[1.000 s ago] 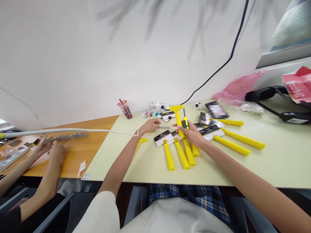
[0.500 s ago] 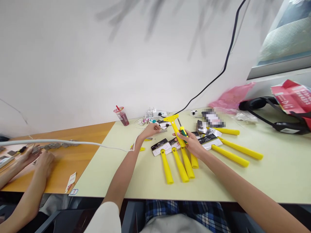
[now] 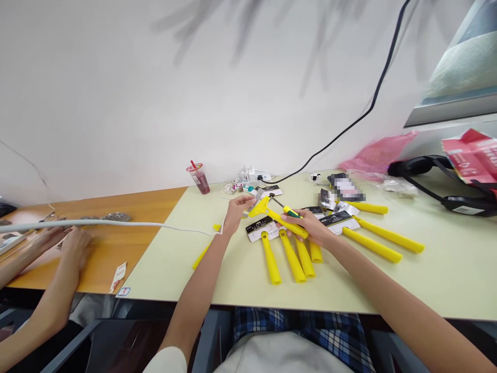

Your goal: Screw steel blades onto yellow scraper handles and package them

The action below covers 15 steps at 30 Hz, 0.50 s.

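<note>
My left hand pinches a thin grey metal blade, held up at the head of a yellow scraper. Whether blade and head touch, I cannot tell. My right hand is closed around the scraper's handle, which slants down to the right. The same hand also holds a screwdriver with a yellow and green handle, its shaft pointing toward the scraper head. Below my hands lie several yellow scrapers with black-and-white cards at their heads. Another yellow scraper is partly hidden by my left forearm.
More yellow scrapers lie on the right. A cup with a red drink stands near the wall, beside a power strip. A white cable crosses in front on the left, where another person's hands work at the wooden table.
The scraper in my right hand has swung from nearly upright to slanting, its head now toward my left hand. My left hand has lifted the blade up to that head.
</note>
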Each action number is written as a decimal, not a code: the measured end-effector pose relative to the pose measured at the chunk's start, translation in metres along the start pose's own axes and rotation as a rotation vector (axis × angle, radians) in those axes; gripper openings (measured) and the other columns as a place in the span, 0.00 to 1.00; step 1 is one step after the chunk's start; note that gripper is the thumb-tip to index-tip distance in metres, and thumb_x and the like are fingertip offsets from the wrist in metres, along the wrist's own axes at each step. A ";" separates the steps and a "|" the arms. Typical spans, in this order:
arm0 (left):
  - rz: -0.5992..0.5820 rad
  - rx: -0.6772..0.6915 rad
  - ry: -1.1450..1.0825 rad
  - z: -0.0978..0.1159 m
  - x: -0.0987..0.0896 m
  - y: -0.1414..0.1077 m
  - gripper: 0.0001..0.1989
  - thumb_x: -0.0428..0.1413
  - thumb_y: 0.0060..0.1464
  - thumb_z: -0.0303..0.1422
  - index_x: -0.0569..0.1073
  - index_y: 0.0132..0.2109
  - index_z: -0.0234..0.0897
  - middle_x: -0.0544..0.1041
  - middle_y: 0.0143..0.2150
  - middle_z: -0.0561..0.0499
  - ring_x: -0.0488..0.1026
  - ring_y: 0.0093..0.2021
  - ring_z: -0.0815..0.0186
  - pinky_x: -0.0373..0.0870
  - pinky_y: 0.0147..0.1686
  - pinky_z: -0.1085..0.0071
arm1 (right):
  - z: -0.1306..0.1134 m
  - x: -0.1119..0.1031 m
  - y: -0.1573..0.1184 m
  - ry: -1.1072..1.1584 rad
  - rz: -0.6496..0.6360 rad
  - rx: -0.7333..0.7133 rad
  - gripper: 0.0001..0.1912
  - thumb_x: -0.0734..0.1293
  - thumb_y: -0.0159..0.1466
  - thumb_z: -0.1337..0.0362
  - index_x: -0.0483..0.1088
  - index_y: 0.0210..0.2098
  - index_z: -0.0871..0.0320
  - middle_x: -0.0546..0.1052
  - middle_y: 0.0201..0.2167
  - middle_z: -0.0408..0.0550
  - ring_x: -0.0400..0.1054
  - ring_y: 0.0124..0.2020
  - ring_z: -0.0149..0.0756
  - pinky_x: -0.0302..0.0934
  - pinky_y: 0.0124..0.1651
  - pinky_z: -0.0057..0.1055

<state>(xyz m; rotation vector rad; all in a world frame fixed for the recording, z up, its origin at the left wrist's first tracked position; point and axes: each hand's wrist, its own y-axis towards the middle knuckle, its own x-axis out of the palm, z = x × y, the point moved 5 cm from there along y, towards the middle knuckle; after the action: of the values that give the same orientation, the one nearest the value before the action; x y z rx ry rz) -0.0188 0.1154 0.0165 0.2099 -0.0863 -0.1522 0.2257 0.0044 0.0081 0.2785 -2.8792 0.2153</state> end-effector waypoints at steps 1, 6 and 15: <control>-0.005 -0.010 -0.007 -0.002 0.001 -0.001 0.21 0.78 0.45 0.46 0.88 0.42 0.39 0.85 0.40 0.47 0.79 0.42 0.62 0.74 0.47 0.65 | 0.000 0.001 -0.001 -0.010 -0.005 -0.001 0.23 0.89 0.51 0.56 0.81 0.39 0.58 0.88 0.41 0.58 0.78 0.27 0.39 0.61 0.14 0.24; -0.015 -0.046 -0.005 -0.009 0.004 0.000 0.21 0.76 0.46 0.47 0.88 0.43 0.39 0.86 0.42 0.47 0.79 0.44 0.61 0.74 0.47 0.65 | -0.002 0.002 -0.001 -0.032 0.025 -0.016 0.24 0.89 0.51 0.56 0.81 0.41 0.58 0.88 0.40 0.59 0.81 0.29 0.44 0.61 0.13 0.25; -0.040 -0.046 0.099 -0.007 0.011 -0.005 0.20 0.77 0.46 0.45 0.88 0.42 0.38 0.85 0.37 0.48 0.78 0.39 0.61 0.73 0.41 0.65 | 0.001 -0.002 0.002 -0.037 0.039 -0.038 0.25 0.88 0.53 0.55 0.82 0.44 0.57 0.88 0.40 0.59 0.79 0.25 0.41 0.60 0.12 0.26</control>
<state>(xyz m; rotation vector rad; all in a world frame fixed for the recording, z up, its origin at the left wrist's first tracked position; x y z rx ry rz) -0.0084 0.1101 0.0092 0.1733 0.0196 -0.1830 0.2273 0.0068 0.0060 0.2212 -2.9235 0.1646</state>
